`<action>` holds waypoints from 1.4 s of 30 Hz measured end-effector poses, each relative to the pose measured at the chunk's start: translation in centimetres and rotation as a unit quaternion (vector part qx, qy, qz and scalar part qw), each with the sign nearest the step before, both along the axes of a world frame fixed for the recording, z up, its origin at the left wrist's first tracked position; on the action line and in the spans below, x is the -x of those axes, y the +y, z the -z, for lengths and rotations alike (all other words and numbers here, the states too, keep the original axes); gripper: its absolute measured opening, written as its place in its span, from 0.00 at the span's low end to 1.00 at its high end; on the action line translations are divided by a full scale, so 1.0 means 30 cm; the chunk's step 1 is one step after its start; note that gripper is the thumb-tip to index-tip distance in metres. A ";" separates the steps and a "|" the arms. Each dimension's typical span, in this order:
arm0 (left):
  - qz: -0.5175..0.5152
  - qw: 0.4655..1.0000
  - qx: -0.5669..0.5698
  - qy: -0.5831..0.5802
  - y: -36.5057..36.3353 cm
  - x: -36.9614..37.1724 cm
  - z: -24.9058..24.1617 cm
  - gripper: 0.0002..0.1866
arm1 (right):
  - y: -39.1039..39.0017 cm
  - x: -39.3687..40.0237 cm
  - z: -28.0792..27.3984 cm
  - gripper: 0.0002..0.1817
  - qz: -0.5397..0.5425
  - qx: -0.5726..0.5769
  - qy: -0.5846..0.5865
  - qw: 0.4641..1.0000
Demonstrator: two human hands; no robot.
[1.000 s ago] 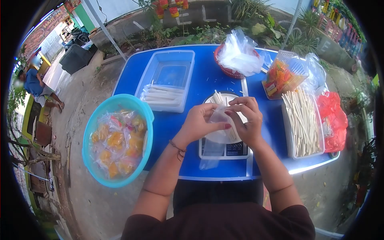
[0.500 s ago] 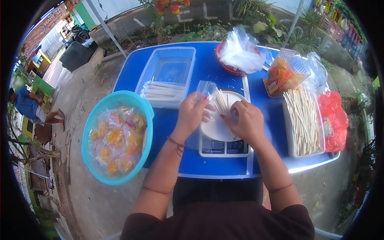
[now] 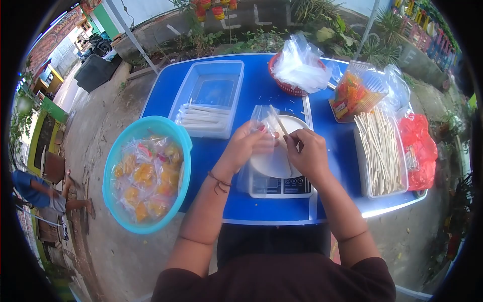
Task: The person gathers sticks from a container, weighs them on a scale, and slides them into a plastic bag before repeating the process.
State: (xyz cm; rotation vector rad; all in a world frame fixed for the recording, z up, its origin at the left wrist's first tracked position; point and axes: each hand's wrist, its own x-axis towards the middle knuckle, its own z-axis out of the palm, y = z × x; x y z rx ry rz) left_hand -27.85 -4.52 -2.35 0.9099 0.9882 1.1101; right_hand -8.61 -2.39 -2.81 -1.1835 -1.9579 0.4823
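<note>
My left hand pinches a clear plastic bag at the left side of the white plate. A slim bundle of pale sticks slants over the plate, and my right hand is closed on it from the right. Bag and sticks are side by side; whether the tips are inside the bag is hard to tell. The plate rests on a digital scale. Part of the bag hangs blurred below my left hand.
On the blue table stand a clear tub with packed sticks, a red basket of plastic bags, an orange-filled container, and a stick tray beside a red bag. A turquoise basin holds packets. A person walks at left.
The stick bundle has turned more upright and looks slimmer. The bag now hangs open lower beside my left hand. The person at left has moved nearer.
</note>
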 end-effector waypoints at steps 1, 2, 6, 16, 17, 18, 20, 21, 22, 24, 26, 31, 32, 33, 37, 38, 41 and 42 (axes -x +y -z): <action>0.005 1.000 0.005 -0.011 -0.001 0.000 0.002 0.14 | 0.000 0.000 0.003 0.05 -0.006 -0.001 0.011 1.000; 0.010 1.000 0.009 -0.021 -0.002 0.000 0.003 0.13 | 0.001 0.000 0.007 0.04 -0.012 -0.002 0.021 1.000; 0.010 0.997 -0.015 -0.069 -0.008 -0.003 -0.001 0.11 | 0.004 0.000 0.014 0.03 -0.036 -0.009 0.042 0.998; 0.002 0.995 -0.094 0.020 -0.011 -0.010 -0.008 0.09 | 0.034 -0.029 -0.030 0.05 -0.028 0.081 0.120 0.989; -0.007 0.992 -0.110 0.055 -0.013 -0.013 -0.006 0.09 | 0.047 -0.037 -0.018 0.06 -0.018 0.072 0.135 0.988; -0.004 0.991 -0.113 0.073 -0.014 -0.014 -0.006 0.09 | 0.060 -0.046 -0.012 0.07 -0.025 0.068 0.152 0.986; 0.003 0.987 -0.118 0.109 -0.016 -0.013 -0.007 0.09 | 0.067 -0.056 -0.022 0.07 -0.033 0.095 0.257 0.961; 0.012 0.986 -0.114 0.119 -0.018 -0.014 -0.006 0.09 | 0.068 -0.061 -0.033 0.07 -0.037 0.108 0.308 0.944; 0.021 0.985 -0.111 0.129 -0.020 -0.015 -0.004 0.09 | 0.068 -0.074 -0.044 0.07 -0.055 0.101 0.330 0.937; 0.045 0.984 -0.106 0.138 -0.024 -0.019 -0.005 0.09 | 0.077 -0.078 -0.047 0.07 -0.063 0.042 0.396 0.915; 0.076 0.983 -0.102 0.136 -0.031 -0.027 -0.014 0.09 | 0.079 -0.081 -0.049 0.08 -0.070 0.014 0.449 0.891; 0.096 0.974 -0.104 0.175 -0.037 -0.039 -0.024 0.10 | 0.070 -0.080 -0.056 0.10 -0.093 0.048 0.533 0.839; 0.097 0.974 -0.101 0.180 -0.038 -0.040 -0.026 0.10 | 0.068 -0.080 -0.057 0.10 -0.099 0.063 0.544 0.831; 0.094 0.973 -0.104 0.183 -0.038 -0.040 -0.025 0.10 | 0.067 -0.079 -0.056 0.10 -0.103 0.067 0.550 0.826; 0.082 0.973 -0.108 0.184 -0.037 -0.040 -0.022 0.10 | 0.066 -0.074 -0.053 0.11 -0.120 0.084 0.560 0.815; 0.081 0.974 -0.108 0.182 -0.036 -0.040 -0.022 0.10 | 0.066 -0.074 -0.052 0.11 -0.125 0.089 0.559 0.815; 0.084 0.973 -0.113 0.181 -0.037 -0.038 -0.025 0.10 | 0.064 -0.069 -0.051 0.11 -0.111 0.105 0.547 0.823; 0.084 0.973 -0.113 0.182 -0.037 -0.038 -0.026 0.10 | 0.063 -0.067 -0.052 0.11 -0.107 0.113 0.542 0.826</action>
